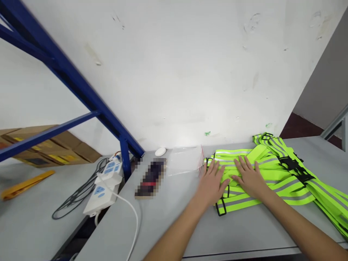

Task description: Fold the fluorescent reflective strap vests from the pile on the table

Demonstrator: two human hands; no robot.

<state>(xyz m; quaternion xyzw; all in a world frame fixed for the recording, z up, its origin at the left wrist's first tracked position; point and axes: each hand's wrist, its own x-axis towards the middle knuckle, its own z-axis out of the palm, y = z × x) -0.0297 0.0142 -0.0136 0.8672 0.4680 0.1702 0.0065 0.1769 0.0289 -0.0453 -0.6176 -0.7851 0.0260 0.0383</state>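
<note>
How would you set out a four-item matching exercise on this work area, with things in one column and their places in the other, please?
Things:
1. Reflective straps
2. White power strips
3. Clear plastic bag
4. Orange-yellow strip

Places:
A. Lying flat near the wall
B. Just in front of the cardboard boxes
C. Under the left hand and right hand
D. Beside the dark looped cable

Right pairs: 1-C, 2-D, 3-A, 4-B
</note>
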